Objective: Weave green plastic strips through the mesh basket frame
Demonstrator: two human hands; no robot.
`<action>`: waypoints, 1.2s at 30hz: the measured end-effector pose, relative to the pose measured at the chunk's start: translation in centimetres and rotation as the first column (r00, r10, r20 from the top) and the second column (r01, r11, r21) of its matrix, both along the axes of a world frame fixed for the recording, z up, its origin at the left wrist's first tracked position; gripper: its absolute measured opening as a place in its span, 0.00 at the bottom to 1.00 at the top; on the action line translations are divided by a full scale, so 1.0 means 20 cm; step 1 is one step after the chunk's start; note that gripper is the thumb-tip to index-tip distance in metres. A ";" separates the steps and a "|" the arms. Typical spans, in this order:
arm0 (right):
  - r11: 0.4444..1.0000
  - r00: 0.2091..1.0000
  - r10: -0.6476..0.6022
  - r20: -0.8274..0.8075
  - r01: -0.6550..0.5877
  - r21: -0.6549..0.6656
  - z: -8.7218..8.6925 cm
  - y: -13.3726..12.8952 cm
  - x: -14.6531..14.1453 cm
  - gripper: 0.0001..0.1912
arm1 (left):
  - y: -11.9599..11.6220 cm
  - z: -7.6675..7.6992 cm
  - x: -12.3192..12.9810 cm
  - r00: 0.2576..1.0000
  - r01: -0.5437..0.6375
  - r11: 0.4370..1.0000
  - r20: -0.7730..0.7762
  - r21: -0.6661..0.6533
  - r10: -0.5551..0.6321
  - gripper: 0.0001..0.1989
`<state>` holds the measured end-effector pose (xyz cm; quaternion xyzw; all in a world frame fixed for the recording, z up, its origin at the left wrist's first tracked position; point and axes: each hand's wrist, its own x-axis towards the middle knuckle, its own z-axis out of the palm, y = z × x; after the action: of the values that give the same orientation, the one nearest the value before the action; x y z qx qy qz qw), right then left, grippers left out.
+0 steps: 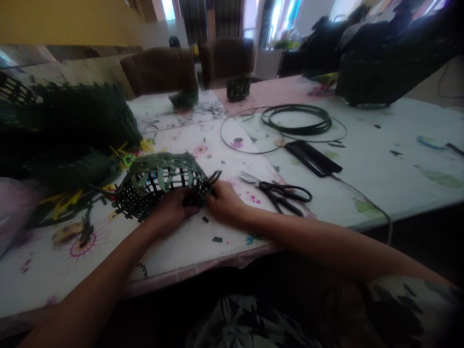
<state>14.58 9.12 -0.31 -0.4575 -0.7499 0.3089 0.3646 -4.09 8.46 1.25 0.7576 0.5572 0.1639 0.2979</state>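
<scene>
A small dark green woven basket (pixel 165 166) lies tilted on its side on the table in front of me, its open lattice facing me. My left hand (pixel 174 209) is closed on the basket's near lower edge, with part of the fingers hidden in shadow. At the basket's right end, my right hand (pixel 225 199) pinches a green strip (pixel 216 176) whose loose ends stick up past the fingers. To the right of that hand lie black-handled scissors (pixel 279 191), their blades pointing toward the basket.
Coiled dark strip (pixel 297 118) lies beyond a black rectangular object (pixel 312 158) with a cord. Large dark woven baskets stand at the left (pixel 87 111) and far right (pixel 377 72). Two small baskets sit farther back. Yellow scraps (pixel 65 200) and green clippings litter the patterned tablecloth (pixel 174 251).
</scene>
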 end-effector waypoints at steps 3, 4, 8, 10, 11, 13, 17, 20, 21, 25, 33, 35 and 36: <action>1.000 1.000 0.001 -0.010 -0.001 0.002 0.00 0.00 0.00 0.10 | 0.00 0.01 0.00 1.000 0.011 1.000 -0.008 -0.006 -0.011 0.13; 1.000 1.000 0.001 -0.009 -0.001 0.007 0.00 0.00 0.00 0.10 | 0.00 0.01 0.01 1.000 0.012 1.000 -0.004 -0.010 -0.012 0.13; 1.000 1.000 -0.010 0.024 0.009 0.015 0.00 0.00 0.00 0.10 | 0.00 0.00 0.00 1.000 -0.012 1.000 -0.022 -0.012 0.011 0.12; 1.000 1.000 -0.012 0.027 0.011 0.013 0.00 0.00 0.00 0.10 | 0.00 -0.01 0.00 0.999 -0.018 1.000 -0.026 -0.005 0.018 0.12; 1.000 1.000 -0.008 0.023 0.008 0.011 0.00 0.00 0.00 0.10 | 0.00 -0.01 0.00 1.000 -0.016 1.000 -0.023 -0.004 0.016 0.12; 1.000 1.000 -0.002 0.018 0.002 0.004 0.01 0.00 0.00 0.10 | 0.01 -0.02 0.00 1.000 -0.014 1.000 -0.014 -0.001 0.014 0.12; 1.000 0.998 -0.004 0.070 0.003 0.008 0.01 -0.01 0.00 0.10 | 0.01 -0.02 -0.01 1.000 -0.015 1.000 -0.015 -0.005 0.015 0.11; 1.000 0.996 0.008 0.085 -0.009 0.008 0.02 -0.01 0.00 0.11 | 0.01 -0.02 -0.01 1.000 0.003 1.000 -0.011 -0.016 -0.003 0.10; 1.000 0.996 0.013 0.085 -0.013 0.004 0.02 -0.01 0.00 0.11 | 0.02 -0.01 -0.01 1.000 0.018 1.000 -0.004 -0.022 -0.018 0.11; 1.000 0.994 0.015 0.107 -0.014 -0.010 0.03 -0.01 0.00 0.12 | 0.03 0.00 -0.02 0.997 0.070 0.997 0.012 -0.023 -0.070 0.13; 1.000 0.998 -0.003 0.070 0.002 0.007 0.02 -0.01 0.00 0.13 | 0.05 -0.03 -0.07 0.990 0.079 0.996 0.117 -0.038 -0.074 0.16; 1.000 0.999 -0.004 0.045 0.004 0.008 0.02 -0.01 0.00 0.12 | 0.05 -0.02 -0.07 0.993 0.088 0.996 0.086 -0.021 -0.086 0.16; 1.000 0.999 -0.002 0.034 0.002 0.009 0.02 -0.01 0.00 0.12 | 0.05 -0.02 -0.07 0.994 0.093 0.996 0.054 -0.009 -0.092 0.16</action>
<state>14.63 8.95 0.03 -0.4619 -0.7569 0.2971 0.3541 -5.53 9.55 0.94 0.7761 0.5143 0.1672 0.3245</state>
